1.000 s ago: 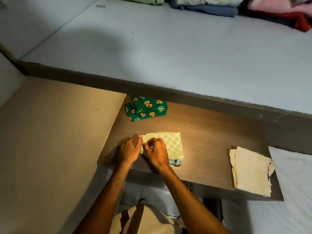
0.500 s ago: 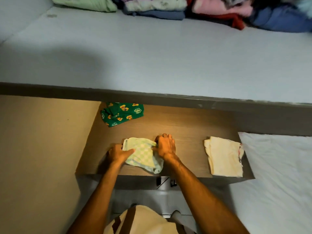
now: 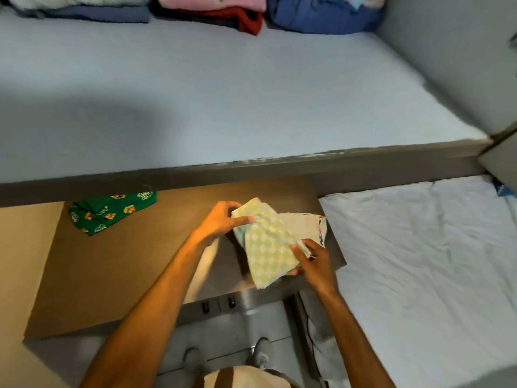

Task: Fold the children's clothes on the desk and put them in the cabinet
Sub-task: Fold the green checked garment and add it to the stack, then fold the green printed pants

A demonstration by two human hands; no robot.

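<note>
Both hands hold a folded green-and-white checked garment [image 3: 268, 245] over the right end of the brown table [image 3: 117, 275]. The left hand [image 3: 221, 219] pinches the garment's far left corner between thumb and fingers; the right hand [image 3: 314, 261] is closed on its near right edge, thumb on top. Whether the garment is lifted clear or touching what lies beneath cannot be told. Under it, at the table's right edge, lies a folded cream garment [image 3: 305, 222], partly covered. A green garment with yellow and white prints [image 3: 109, 212] lies crumpled at the table's far left corner, partly under the edge of a grey shelf [image 3: 251, 107]. Along the shelf's far edge sit stacked folded clothes [image 3: 212, 8]. A white sheet [image 3: 419, 261] lies to the table's right.
</note>
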